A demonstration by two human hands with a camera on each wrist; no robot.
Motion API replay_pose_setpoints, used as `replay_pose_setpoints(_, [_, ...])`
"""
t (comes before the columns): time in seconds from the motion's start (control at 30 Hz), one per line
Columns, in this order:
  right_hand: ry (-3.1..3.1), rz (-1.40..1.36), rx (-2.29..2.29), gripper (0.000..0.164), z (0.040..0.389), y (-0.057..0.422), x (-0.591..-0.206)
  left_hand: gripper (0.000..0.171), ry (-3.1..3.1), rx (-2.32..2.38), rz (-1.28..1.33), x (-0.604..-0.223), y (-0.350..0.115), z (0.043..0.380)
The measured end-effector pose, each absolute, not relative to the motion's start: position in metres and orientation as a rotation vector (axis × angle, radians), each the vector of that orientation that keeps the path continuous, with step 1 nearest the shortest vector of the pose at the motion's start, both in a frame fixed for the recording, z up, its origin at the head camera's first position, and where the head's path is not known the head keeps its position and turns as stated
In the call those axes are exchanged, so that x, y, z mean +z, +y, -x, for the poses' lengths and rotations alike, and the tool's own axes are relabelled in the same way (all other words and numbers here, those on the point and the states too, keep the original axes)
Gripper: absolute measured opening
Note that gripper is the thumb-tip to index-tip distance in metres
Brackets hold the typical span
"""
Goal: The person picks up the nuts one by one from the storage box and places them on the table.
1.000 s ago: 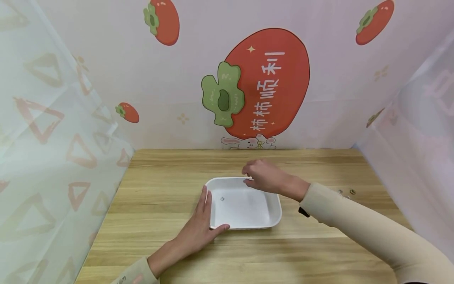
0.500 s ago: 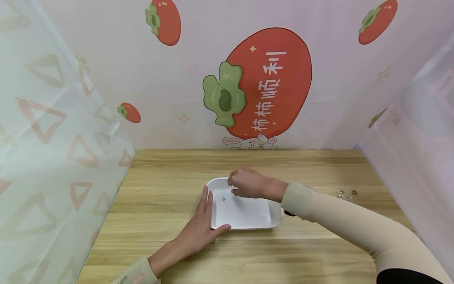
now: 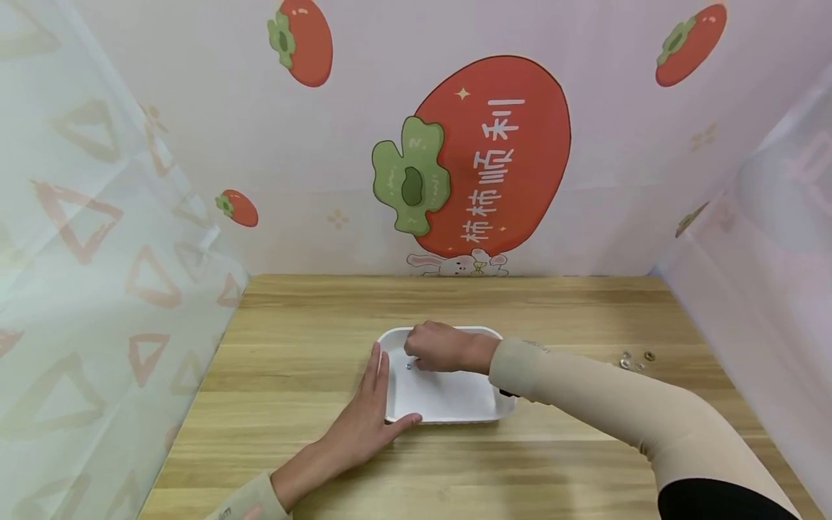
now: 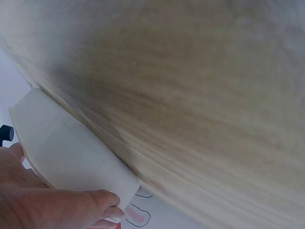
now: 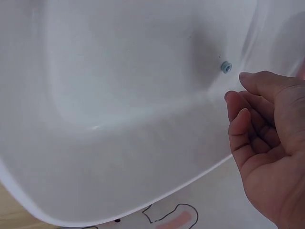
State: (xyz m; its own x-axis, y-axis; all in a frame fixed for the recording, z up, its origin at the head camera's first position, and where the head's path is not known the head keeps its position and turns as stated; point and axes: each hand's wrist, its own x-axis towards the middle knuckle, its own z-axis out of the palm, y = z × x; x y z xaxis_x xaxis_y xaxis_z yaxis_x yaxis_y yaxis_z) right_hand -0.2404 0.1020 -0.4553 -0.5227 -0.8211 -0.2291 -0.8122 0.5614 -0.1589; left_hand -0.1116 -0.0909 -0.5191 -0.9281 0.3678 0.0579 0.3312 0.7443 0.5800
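Note:
A white rectangular tray (image 3: 448, 401) lies on the wooden table. My left hand (image 3: 362, 415) rests on its left end with straight fingers along the side and the thumb on the front rim; the left wrist view shows the fingertips on the tray's edge. Over the tray is my right hand (image 3: 438, 347), fingers bent. In the right wrist view a gap parts its thumb from its index finger, and nothing shows between them. Close to those fingertips, a small metal nut-like ring (image 5: 226, 67) sits on the tray floor; whether it is one piece or stacked I cannot tell.
Several small metal rings (image 3: 625, 364) lie on the table at the right, one of them a darker, brassy ring (image 3: 649, 356). A printed backdrop (image 3: 312, 159) stands behind the table (image 3: 292, 347), with pale sheets on both sides.
My right hand has moved left and lower over the tray, from its far rim to beside the small metal ring. The left hand stays on the tray.

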Motion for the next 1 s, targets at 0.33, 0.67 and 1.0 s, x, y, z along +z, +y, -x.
replay_pose_setpoints(0.33, [2.535,1.355,0.011,0.013,0.241,0.093,-0.463,0.117,2.873,0.919,-0.576,-0.519,-0.092,0.113])
replay_pose_setpoints(0.67, [2.557,1.352,0.005,0.008,0.241,0.092,-0.474,0.116,2.861,0.926,-0.562,-0.519,-0.091,0.113])
replay_pose_setpoints(1.0, [2.574,1.335,-0.005,0.009,0.240,0.086,-0.480,0.117,2.864,0.926,-0.570,-0.520,-0.092,0.111])
